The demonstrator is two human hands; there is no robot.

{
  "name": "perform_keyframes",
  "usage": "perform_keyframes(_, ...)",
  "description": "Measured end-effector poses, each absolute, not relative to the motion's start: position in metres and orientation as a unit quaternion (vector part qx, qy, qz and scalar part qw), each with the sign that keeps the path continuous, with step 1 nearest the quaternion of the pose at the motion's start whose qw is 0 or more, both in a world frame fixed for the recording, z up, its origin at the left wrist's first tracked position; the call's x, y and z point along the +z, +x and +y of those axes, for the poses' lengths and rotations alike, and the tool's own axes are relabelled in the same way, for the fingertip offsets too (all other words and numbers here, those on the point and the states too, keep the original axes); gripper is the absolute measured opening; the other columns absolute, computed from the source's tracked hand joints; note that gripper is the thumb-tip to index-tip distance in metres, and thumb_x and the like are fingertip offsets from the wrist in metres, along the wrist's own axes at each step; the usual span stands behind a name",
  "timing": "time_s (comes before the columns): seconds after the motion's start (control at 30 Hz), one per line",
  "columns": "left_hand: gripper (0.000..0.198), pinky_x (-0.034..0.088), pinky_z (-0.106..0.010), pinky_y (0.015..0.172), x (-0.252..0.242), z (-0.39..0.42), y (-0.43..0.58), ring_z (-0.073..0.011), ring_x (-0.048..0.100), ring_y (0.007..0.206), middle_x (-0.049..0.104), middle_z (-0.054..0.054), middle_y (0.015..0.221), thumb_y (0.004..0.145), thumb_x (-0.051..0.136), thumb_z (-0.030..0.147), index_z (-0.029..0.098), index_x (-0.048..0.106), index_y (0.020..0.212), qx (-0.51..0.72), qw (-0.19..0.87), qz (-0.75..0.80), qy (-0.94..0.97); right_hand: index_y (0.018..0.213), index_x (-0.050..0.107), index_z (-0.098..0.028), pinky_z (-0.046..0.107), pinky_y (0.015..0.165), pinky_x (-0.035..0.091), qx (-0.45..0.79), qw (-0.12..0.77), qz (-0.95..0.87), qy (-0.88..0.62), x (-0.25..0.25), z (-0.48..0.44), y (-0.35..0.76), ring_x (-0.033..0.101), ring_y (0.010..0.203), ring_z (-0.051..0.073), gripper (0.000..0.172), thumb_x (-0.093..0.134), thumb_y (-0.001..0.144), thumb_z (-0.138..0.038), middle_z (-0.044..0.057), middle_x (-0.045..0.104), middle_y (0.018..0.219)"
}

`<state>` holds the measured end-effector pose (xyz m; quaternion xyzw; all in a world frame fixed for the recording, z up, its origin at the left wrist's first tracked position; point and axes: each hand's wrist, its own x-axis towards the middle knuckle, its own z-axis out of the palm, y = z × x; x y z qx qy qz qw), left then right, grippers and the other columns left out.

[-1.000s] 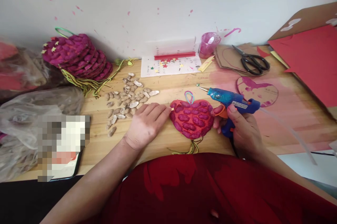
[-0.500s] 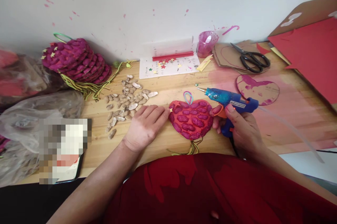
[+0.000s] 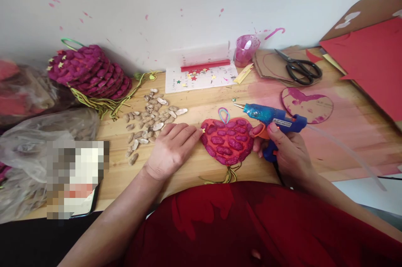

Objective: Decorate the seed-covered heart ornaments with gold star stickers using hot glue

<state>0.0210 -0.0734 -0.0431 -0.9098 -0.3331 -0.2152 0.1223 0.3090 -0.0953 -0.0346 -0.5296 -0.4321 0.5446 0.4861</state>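
Note:
Between the fingertips of my left hand (image 3: 171, 147) is a small yellow star (image 3: 203, 130), at the upper left edge of a red heart (image 3: 228, 142) covered with purple-painted peanut shells. The heart lies flat, with a cord loop (image 3: 224, 115) at its top and yellow-green tassels (image 3: 230, 174) below. My right hand (image 3: 287, 150) is wrapped round a blue glue gun (image 3: 266, 116), its fingers by the orange trigger. The gun's metal nozzle points left above the heart, near a small green star (image 3: 234, 99) on the table. A clear glue stick (image 3: 348, 152) trails from its back.
Peanut shells (image 3: 153, 116) lie left of the heart, by a phone (image 3: 83, 179) and plastic bags (image 3: 47, 145). Stacked purple hearts (image 3: 94, 70) stand behind. Paper with loose stars (image 3: 176, 85), a pink-stained cup (image 3: 246, 51), scissors (image 3: 301, 70) and a cardboard heart (image 3: 309, 106) are farther back.
Both hands keep their hold and position, the left on the star and the right on the glue gun. Only the camera view has shifted slightly.

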Motion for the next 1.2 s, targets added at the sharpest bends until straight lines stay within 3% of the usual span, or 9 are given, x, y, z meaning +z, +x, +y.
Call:
perform_keyframes(0.5, 0.027, 0.051, -0.036, 0.086, -0.0415, -0.0753, 0.0207, -0.0222, 0.070, 0.101, 0.077, -0.006, 0.107, 0.091, 0.063, 0.009, 0.019, 0.069, 0.116, -0.236, 0.104, -0.336, -0.906, 0.080, 0.072, -0.021, 0.025, 0.049, 0.042, 0.554, 0.487, -0.424, -0.525, -0.0349, -0.0958, 0.3087, 0.056, 0.051, 0.014, 0.038, 0.063, 0.095, -0.054, 0.002, 0.066, 0.061)
perform_keyframes(1.2, 0.017, 0.050, -0.037, 0.082, -0.0462, -0.0744, 0.0244, -0.0201, 0.068, 0.090, 0.075, -0.006, 0.096, 0.091, 0.063, 0.013, 0.020, 0.069, 0.105, -0.274, 0.012, -0.384, -0.882, 0.078, 0.073, -0.026, 0.028, 0.046, 0.042, 0.538, 0.482, -0.437, -0.535, -0.0348, -0.0956, 0.3081, 0.055, 0.048, 0.015, 0.035, 0.062, 0.096, -0.054, 0.001, 0.066, 0.061)
